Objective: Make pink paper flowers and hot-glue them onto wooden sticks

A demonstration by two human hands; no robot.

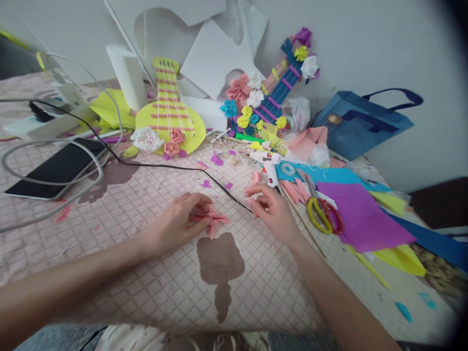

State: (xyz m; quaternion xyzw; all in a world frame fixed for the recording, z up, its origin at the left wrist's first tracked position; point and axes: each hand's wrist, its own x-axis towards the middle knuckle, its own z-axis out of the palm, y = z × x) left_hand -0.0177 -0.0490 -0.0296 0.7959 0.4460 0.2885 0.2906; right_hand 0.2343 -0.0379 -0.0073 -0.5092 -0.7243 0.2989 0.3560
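Note:
My left hand (183, 214) is closed on a pink paper flower (212, 221), its narrow petals spreading out past my fingertips just above the table. To the right, my right hand (272, 209) makes a pinch around a small pink paper piece (255, 206), mostly hidden by the fingers. The black cord (219, 185) runs across the table and passes close to those fingertips. Just beyond my right hand lies a white glue gun (269, 165). Scissors with yellow and red handles (323, 216) rest to its right, beside a thin wooden stick (303, 222).
A yellow paper guitar (170, 114) and a blue flower-covered one (280, 92) lean at the back. Purple paper (365, 214) and a blue bag (361, 122) are at right. A black tablet-like device (54, 168), grey cable (98, 170) and power strip (36, 124) are at left.

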